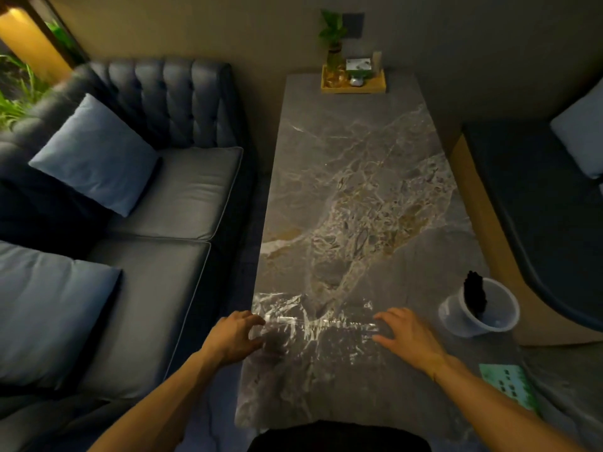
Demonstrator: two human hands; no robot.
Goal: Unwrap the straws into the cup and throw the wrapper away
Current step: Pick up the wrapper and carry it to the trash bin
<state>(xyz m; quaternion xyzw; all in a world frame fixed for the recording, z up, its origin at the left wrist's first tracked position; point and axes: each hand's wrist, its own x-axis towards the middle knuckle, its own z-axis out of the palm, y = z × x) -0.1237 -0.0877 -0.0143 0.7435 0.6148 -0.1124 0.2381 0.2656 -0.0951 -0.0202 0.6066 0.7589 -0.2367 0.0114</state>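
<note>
Dark fabric of my own clothing (339,437) fills the bottom edge of the view, and both my bare forearms reach forward from it over the near end of the marble table (352,190). Between my hands lies the clear plastic wrapper (313,321), crinkled and catching the light, spread flat across the tabletop near its left edge. My left hand (233,337) hovers at the wrapper's left end with fingers curled and parted, the tips at or just above the plastic; I cannot tell whether they touch it. My right hand (404,334) sits at the wrapper's right end, fingers spread wide and pointing left, gripping nothing. To the right of that hand stands the translucent cup (483,314), leaning slightly, with a bundle of black straws (474,296) standing inside it against the left wall. A green printed card (509,388) lies at the table's near right corner. At the far end sits a wooden tray (354,84) holding a small plant (332,31). A blue sofa (169,197) with cushions runs along the left.
</note>
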